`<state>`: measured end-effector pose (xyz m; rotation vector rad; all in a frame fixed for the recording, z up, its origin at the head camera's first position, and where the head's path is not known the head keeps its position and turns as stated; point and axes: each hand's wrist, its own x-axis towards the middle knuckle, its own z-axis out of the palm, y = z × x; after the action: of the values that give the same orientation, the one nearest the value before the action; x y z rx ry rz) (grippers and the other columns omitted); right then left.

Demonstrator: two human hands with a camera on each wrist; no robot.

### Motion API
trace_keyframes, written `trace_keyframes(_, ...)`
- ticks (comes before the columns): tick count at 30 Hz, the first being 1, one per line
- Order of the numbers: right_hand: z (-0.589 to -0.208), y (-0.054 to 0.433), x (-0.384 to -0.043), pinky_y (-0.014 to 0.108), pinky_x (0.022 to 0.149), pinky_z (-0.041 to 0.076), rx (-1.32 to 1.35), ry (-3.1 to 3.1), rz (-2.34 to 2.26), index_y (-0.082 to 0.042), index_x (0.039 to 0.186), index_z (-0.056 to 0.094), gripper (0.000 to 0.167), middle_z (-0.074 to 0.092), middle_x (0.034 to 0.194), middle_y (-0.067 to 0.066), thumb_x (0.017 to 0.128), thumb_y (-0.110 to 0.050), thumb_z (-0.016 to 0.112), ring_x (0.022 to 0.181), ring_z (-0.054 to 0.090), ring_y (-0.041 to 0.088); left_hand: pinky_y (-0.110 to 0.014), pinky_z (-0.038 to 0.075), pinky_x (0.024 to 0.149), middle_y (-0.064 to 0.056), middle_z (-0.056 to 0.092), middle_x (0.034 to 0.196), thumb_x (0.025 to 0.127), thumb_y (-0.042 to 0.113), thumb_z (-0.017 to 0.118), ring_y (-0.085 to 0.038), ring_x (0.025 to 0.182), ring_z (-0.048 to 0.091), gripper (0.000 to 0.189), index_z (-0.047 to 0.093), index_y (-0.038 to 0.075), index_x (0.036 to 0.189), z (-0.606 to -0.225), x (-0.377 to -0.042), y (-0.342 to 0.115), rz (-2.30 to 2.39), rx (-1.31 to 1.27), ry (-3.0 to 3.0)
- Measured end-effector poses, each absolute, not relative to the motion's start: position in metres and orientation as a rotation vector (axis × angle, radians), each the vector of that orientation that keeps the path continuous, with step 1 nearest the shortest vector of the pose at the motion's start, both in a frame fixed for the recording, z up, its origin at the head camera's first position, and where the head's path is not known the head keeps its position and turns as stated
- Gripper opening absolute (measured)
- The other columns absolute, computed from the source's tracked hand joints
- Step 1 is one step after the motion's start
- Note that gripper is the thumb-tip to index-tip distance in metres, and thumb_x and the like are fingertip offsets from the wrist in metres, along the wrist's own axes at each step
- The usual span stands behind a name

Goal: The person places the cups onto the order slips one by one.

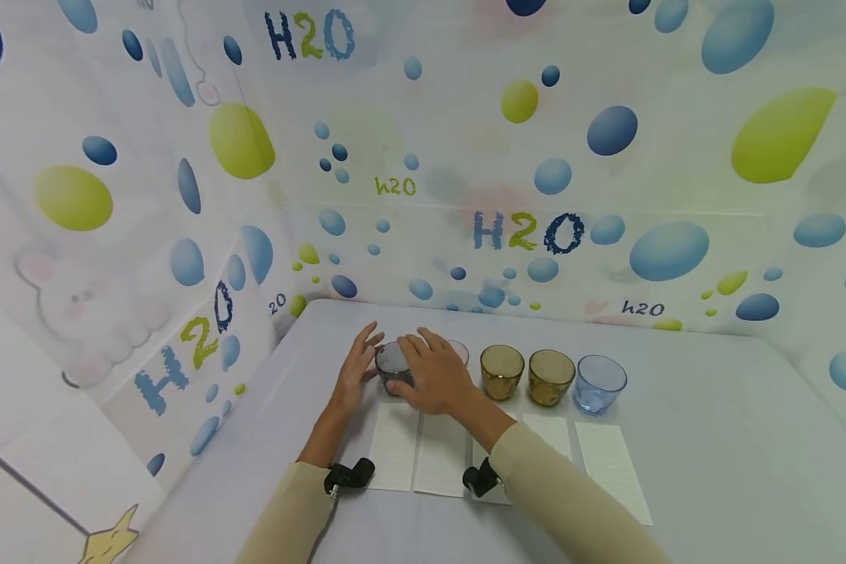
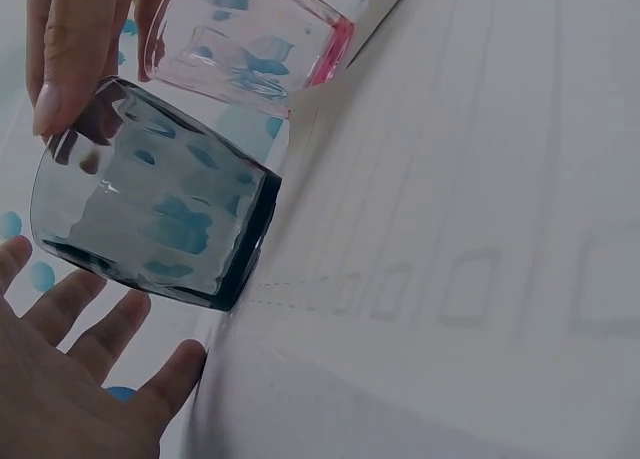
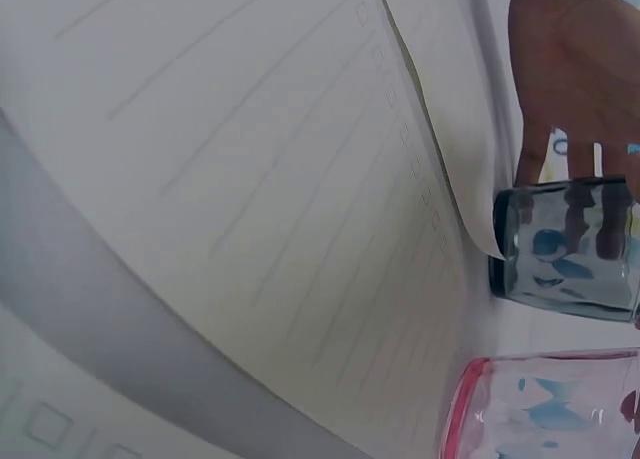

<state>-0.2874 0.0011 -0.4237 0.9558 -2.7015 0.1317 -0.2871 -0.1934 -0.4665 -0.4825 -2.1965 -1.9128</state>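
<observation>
A dark grey-blue glass tumbler (image 1: 392,362) stands at the left end of a row of glasses. My right hand (image 1: 433,382) reaches over it from the right and holds it near the rim, its thumb on the near side. To the glass's left is my left hand (image 1: 355,374), fingers spread and close to its wall; in the left wrist view this hand (image 2: 85,369) has fingertips near the glass, and contact is unclear. A clear glass with a pink base (image 2: 265,44) is beside it, mostly covered by my right hand in the head view.
Two amber glasses (image 1: 502,372) (image 1: 551,377) and a light blue glass (image 1: 599,384) continue the row rightward. Several lined paper strips (image 1: 393,450) lie in front of the glasses on the white table (image 1: 712,439). A patterned curtain (image 1: 423,227) hangs behind.
</observation>
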Motion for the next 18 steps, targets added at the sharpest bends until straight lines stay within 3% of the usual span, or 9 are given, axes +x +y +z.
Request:
trace_keyframes(10, -0.415, -0.005, -0.289, 0.048, 0.123, 0.026, 0.927, -2.797, 0.111, -0.007, 0.155, 0.04, 0.08, 0.05, 0.153, 0.011, 0.099, -0.064, 0.045, 0.15, 0.03, 0.033, -0.077, 0.024, 0.111, -0.029, 0.029, 0.16, 0.109, 0.032, 0.024, -0.047, 0.146, 0.032, 0.057, 0.018, 0.012, 0.162, -0.467, -0.289, -0.191, -2.07, -0.456, -2.15)
trace_keyframes(18, -0.41, -0.013, -0.295, 0.049, 0.124, 0.024, 0.853, -2.888, 0.128, -0.007, 0.153, 0.043, 0.083, 0.053, 0.151, 0.01, 0.096, -0.067, 0.047, 0.152, 0.026, 0.035, -0.073, 0.024, 0.114, -0.02, 0.034, 0.161, 0.109, 0.04, 0.025, -0.038, 0.147, 0.034, 0.055, 0.026, 0.022, 0.16, -0.46, -0.29, -0.191, -2.177, -0.319, -2.105)
